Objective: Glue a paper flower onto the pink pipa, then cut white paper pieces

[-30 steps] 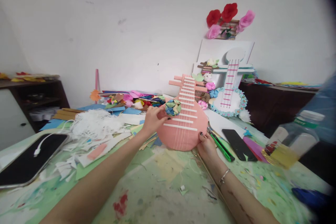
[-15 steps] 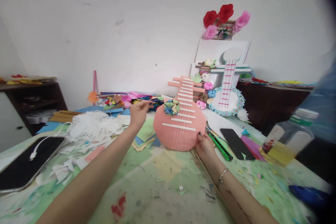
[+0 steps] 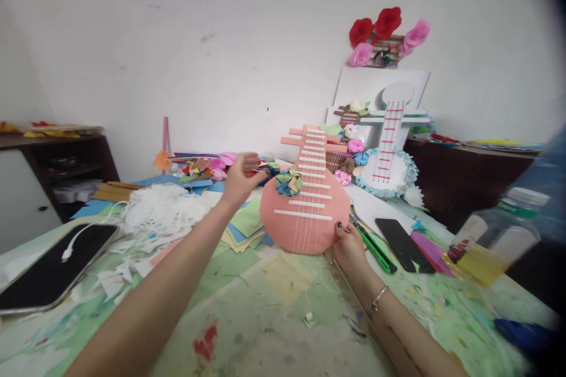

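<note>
A pink paper lute (image 3: 283, 230) with white strips and thin strings stands upright on the table, tilted slightly back. Its lower right edge is pinched by my right hand (image 3: 351, 247), thumb in front and the other fingers behind. To the left of the lute, my left hand (image 3: 242, 178) is raised with fingers apart and thumb spread, close to but not touching a folded blue, green and cream paper flower (image 3: 289, 182) on the lute's body. Nothing shows in that hand.
Tangled white string (image 3: 161, 210), paper scraps and a tablet-like device (image 3: 53, 268) lie at left. Coloured paper sheets (image 3: 246, 221) are behind my left wrist. At right are a green cutter (image 3: 375, 250), a phone (image 3: 403, 244), a bottle (image 3: 493, 241) and a white paper lute (image 3: 389, 165).
My left hand has opened from a pinch and its fingers have spread beside the flower. My right hand keeps its hold on the lute. The view has shifted slightly left.
</note>
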### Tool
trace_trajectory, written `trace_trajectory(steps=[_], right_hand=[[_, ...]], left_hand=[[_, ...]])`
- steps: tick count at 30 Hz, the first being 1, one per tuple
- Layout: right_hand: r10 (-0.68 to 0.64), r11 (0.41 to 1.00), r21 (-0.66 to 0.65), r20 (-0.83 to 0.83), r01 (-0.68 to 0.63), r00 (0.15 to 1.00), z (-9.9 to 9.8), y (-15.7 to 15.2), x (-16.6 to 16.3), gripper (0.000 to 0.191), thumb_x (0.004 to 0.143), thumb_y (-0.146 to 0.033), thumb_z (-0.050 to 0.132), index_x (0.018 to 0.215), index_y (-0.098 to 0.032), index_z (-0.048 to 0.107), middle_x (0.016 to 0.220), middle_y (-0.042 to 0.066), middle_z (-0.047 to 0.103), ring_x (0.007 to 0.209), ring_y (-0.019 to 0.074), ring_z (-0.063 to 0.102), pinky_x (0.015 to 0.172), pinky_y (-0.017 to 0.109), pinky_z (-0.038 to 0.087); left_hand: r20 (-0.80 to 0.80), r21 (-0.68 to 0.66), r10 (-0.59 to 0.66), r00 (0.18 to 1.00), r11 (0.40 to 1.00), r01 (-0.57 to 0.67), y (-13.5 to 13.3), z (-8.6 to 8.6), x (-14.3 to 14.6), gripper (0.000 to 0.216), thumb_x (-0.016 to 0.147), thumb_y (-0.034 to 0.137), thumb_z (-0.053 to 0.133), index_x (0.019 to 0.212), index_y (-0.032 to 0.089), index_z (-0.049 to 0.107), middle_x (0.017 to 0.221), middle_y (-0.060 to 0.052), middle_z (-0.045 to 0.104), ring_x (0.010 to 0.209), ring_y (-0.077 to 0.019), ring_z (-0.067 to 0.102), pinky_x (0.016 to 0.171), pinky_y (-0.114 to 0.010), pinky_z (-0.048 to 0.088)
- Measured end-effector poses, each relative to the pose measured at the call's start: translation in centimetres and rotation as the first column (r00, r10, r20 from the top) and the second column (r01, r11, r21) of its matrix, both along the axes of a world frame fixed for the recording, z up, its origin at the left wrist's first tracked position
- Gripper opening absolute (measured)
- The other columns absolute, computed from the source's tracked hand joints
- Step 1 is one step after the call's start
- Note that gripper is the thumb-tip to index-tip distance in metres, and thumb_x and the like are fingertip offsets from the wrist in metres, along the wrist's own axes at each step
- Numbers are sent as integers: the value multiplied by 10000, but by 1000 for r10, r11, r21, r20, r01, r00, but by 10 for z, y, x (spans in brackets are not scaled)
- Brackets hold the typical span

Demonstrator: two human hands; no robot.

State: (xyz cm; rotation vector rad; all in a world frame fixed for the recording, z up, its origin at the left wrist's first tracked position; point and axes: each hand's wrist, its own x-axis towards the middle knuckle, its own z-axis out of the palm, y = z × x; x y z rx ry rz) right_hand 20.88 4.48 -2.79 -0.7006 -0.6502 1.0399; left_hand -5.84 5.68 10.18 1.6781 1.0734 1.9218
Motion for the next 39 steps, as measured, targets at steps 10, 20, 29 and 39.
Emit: trace_trajectory(steps=[10, 20, 29, 39], right_hand=[[30, 998, 45, 64, -33, 997, 6, -4, -4, 238, 616, -247, 736, 846, -195, 702, 926, 35, 724, 835, 165, 628, 844, 340, 462], [38, 994, 94, 118, -49, 992, 6, -4, -4, 299, 635, -279, 733, 920, -199, 686, 971, 48, 721, 860, 182, 633, 801, 338, 481], [0, 1000, 20, 57, -1, 998, 6, -4, -5, 226, 588, -244, 734, 804, -189, 697, 876, 26, 725, 790, 151, 618, 789, 306, 471], [22, 999, -49, 35, -21, 999, -3, -1, -1, 171, 581, -218, 739, 737, -170, 686, 758, 26, 714, 665, 145, 607, 680, 295, 493]], left_hand=[[-314, -66, 83, 946, 992, -109, 2, -26, 28, 304, 663, 229, 597, 960, 165, 587, 1058, -88, 658, 1003, -242, 619, 860, -377, 487], [-460, -107, 208, 863, 952, -287, -3, -22, 32, 127, 673, 219, 567, 780, 176, 619, 769, -42, 657, 776, -218, 618, 737, -326, 472], [-453, -23, 213, 866, 968, -250, -6, -22, 35, 263, 695, 236, 571, 928, 152, 661, 946, -93, 693, 898, -254, 634, 854, -382, 474], [91, -229, -136, 987, 961, 154, -7, -16, 30, 524, 793, 410, 541, 1267, 186, 526, 1092, -95, 669, 1003, -239, 628, 859, -361, 489]])
